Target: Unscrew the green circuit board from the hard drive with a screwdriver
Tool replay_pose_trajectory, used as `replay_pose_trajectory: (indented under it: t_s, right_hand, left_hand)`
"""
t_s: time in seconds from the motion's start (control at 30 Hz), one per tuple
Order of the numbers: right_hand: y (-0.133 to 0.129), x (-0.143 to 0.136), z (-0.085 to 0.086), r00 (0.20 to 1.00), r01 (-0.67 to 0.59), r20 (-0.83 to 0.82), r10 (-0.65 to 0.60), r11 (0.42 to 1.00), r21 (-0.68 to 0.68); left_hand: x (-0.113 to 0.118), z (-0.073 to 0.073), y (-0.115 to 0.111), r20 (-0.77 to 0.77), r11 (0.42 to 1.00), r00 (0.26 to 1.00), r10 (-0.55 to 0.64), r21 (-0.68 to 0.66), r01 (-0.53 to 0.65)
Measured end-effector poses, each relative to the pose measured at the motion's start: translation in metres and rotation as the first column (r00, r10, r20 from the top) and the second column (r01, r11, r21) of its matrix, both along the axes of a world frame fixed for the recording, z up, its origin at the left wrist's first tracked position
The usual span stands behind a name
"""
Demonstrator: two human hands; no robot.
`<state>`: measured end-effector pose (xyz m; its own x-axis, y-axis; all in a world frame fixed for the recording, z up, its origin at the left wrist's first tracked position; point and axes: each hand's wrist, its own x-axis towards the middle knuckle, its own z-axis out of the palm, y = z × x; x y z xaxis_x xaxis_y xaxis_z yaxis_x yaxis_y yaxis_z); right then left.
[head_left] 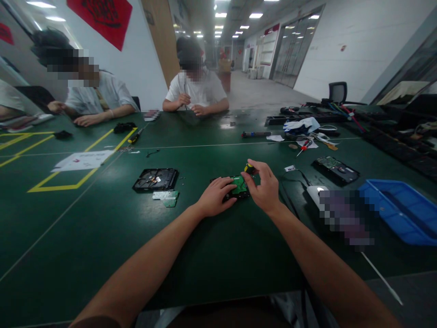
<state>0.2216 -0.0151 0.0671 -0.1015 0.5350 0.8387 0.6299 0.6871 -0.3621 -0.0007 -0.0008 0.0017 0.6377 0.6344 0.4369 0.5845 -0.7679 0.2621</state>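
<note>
In front of me a hard drive (241, 195) lies on the table with its green circuit board (240, 183) facing up. My left hand (217, 197) grips it from the left, fingers across the board and thumb along the near edge. A yellow and black screwdriver (249, 168) is pinched upright between the thumb and fingers of my right hand (264, 187), over the drive's right end. Its tip is hidden by the hand. Left of them sits another hard drive (155, 179), with a detached green circuit board (166, 197) just below it and tiny screws (182, 178) nearby.
To the right are another hard drive (335, 170), a blue tray (398, 207) and a blurred-out device with a cable. A red screwdriver (305, 146) and a cloth (302, 125) lie farther back. Two people (196, 86) sit across the green table (102, 237); a paper sheet (82, 160) lies left.
</note>
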Motion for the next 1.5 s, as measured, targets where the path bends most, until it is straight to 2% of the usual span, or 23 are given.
replay_pose_trajectory:
  t_s: [0.23,0.5,0.77,1.2,1.5]
  right_hand:
    - [-0.0006,0.0027,-0.0037,1.000,0.025,-0.010,-0.026,0.999,-0.025]
    - [-0.0029,0.0012,0.0003,0.999,-0.035,0.016,0.036,0.999,-0.032]
    - [-0.0030,0.0015,-0.0015,0.993,-0.119,-0.020,0.117,0.984,-0.134]
    - [-0.0028,0.0037,0.0024,0.999,-0.033,-0.005,0.033,0.998,-0.047]
    - [-0.0033,0.0019,0.0034,0.998,-0.065,0.011,0.066,0.995,-0.078]
  left_hand:
    - [-0.0005,0.0000,0.0006,-0.005,1.000,1.000,0.000,-0.006,0.000]
    - [-0.0001,0.0008,0.0000,0.004,1.000,1.000,-0.002,-0.011,0.002]
    - [-0.0001,-0.0001,-0.0001,0.006,1.000,1.000,0.002,-0.010,-0.002]
    - [-0.0002,0.0013,-0.0003,0.005,1.000,1.000,0.005,-0.019,-0.005]
    - [0.0007,0.0016,-0.0013,0.002,1.000,1.000,0.009,-0.026,-0.009]
